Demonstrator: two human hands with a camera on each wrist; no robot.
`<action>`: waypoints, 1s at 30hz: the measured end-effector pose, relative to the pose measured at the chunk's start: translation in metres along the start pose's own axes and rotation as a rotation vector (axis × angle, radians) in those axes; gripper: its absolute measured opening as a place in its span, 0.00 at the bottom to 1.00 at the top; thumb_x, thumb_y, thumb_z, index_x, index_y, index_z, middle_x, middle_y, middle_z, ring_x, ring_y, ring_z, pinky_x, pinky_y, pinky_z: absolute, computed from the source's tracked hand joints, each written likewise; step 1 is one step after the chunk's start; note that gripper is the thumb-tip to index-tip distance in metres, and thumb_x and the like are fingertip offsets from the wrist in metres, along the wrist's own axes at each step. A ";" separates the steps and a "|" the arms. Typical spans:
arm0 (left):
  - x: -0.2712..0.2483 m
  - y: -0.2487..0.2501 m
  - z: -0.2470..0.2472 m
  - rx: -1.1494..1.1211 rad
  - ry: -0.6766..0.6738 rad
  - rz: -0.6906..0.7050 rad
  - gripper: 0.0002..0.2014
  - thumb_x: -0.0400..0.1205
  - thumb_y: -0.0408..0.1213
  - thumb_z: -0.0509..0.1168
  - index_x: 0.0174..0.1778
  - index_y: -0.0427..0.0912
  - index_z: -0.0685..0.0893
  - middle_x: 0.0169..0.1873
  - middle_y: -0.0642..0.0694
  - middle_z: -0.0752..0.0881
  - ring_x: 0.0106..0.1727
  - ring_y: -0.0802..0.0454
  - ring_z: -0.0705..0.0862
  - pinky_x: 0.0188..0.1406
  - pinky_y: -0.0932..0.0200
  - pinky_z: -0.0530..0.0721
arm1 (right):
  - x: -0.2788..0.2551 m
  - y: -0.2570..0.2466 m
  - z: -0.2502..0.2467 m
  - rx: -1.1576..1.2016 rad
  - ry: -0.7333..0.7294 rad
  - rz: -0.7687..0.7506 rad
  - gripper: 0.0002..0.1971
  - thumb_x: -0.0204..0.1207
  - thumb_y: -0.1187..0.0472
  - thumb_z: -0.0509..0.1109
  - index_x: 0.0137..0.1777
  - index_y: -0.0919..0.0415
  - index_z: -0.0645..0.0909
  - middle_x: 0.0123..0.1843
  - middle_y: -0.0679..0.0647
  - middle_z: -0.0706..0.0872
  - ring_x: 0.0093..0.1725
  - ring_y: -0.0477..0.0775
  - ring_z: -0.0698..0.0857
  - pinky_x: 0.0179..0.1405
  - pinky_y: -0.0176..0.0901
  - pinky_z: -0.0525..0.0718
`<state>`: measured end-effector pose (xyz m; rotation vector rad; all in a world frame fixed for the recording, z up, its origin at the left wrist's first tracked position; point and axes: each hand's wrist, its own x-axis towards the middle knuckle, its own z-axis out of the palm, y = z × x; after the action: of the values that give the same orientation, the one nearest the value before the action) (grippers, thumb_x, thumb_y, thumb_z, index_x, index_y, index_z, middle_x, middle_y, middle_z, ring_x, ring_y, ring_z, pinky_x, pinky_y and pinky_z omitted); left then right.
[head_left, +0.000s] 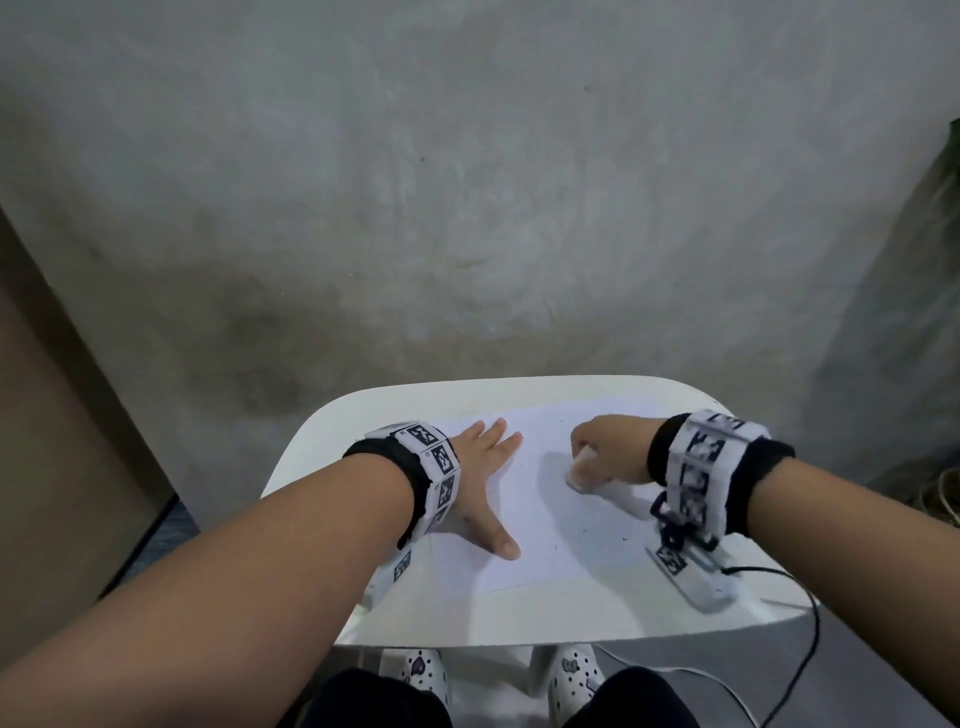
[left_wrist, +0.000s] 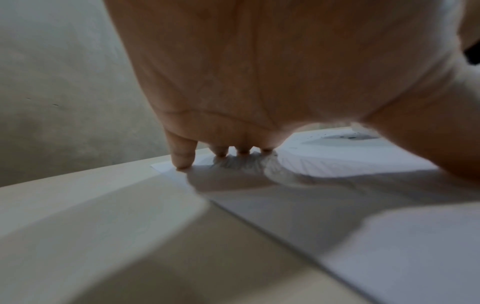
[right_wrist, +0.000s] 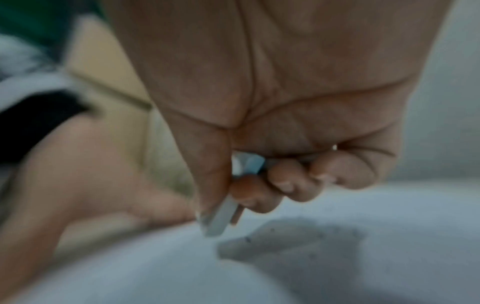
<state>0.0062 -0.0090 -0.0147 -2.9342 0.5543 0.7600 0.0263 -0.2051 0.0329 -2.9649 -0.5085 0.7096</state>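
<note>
While left hand (head_left: 480, 483) lies flat, fingers spread, on the paper sheet (head_left: 550, 535), right hand (head_left: 610, 447) curls tight, pinching a white eraser (head_left: 581, 473) against it.

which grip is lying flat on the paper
The left grip: it lies spread flat on the paper, while the right grip is curled around a small white object.

We see a white paper (head_left: 540, 525) lying flat on the table (head_left: 467, 618), its left part pinned under our spread left hand (head_left: 479, 484). Dark specks dot its right half. A small white eraser (head_left: 581, 470), a pale block, sits tilted in our right hand (head_left: 610, 447), lower end down at the paper.
</note>
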 end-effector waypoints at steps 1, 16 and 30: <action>-0.001 -0.003 0.001 -0.001 -0.010 0.008 0.69 0.63 0.72 0.72 0.82 0.53 0.28 0.82 0.53 0.27 0.83 0.50 0.30 0.80 0.37 0.40 | 0.002 0.007 -0.004 0.170 0.004 0.010 0.08 0.76 0.56 0.66 0.39 0.59 0.77 0.35 0.53 0.81 0.36 0.54 0.76 0.33 0.40 0.74; -0.007 0.011 0.008 -0.016 0.031 -0.133 0.59 0.67 0.84 0.44 0.84 0.49 0.32 0.83 0.47 0.30 0.85 0.48 0.35 0.83 0.42 0.41 | 0.020 0.042 0.011 0.508 0.079 0.082 0.14 0.82 0.57 0.63 0.35 0.60 0.76 0.41 0.60 0.84 0.38 0.57 0.77 0.36 0.40 0.74; -0.075 -0.013 0.029 -0.039 -0.109 -0.325 0.59 0.72 0.81 0.44 0.83 0.39 0.31 0.83 0.40 0.31 0.85 0.46 0.36 0.84 0.49 0.41 | 0.023 0.041 0.013 0.523 0.090 0.085 0.14 0.82 0.56 0.64 0.36 0.60 0.75 0.39 0.59 0.84 0.39 0.56 0.79 0.37 0.42 0.75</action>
<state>-0.0638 0.0317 -0.0043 -2.8862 0.0510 0.8859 0.0528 -0.2365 0.0065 -2.5200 -0.1563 0.5994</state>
